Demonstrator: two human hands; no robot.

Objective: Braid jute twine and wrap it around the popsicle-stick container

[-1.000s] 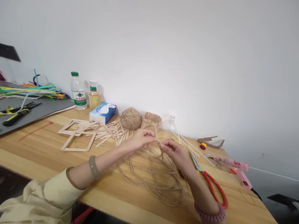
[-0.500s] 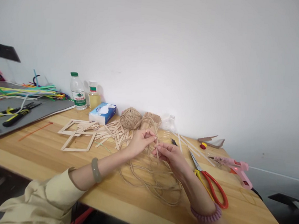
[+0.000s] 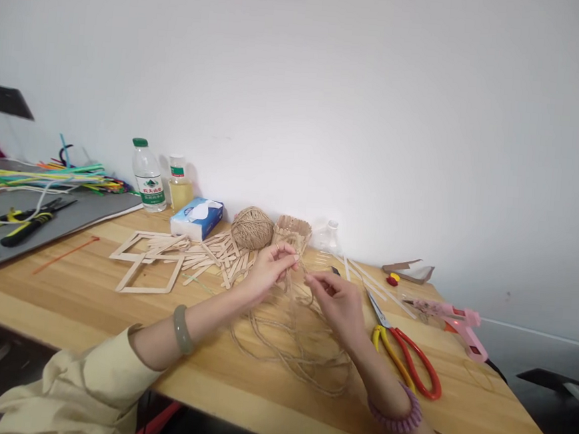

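Left hand and right hand meet nearer than the ball of twine and to its right, each with thumb and forefinger pinched closed on the loose twine. Both forearms slant inward from the near edge. The loose twine is thin, tan and twisted; its short stretch between the fingertips slopes down rightward. Below the hands, it falls into tangled loops in front of the ball, with no single long axis. Further right of the ball lie red-and-yellow-handled scissors.
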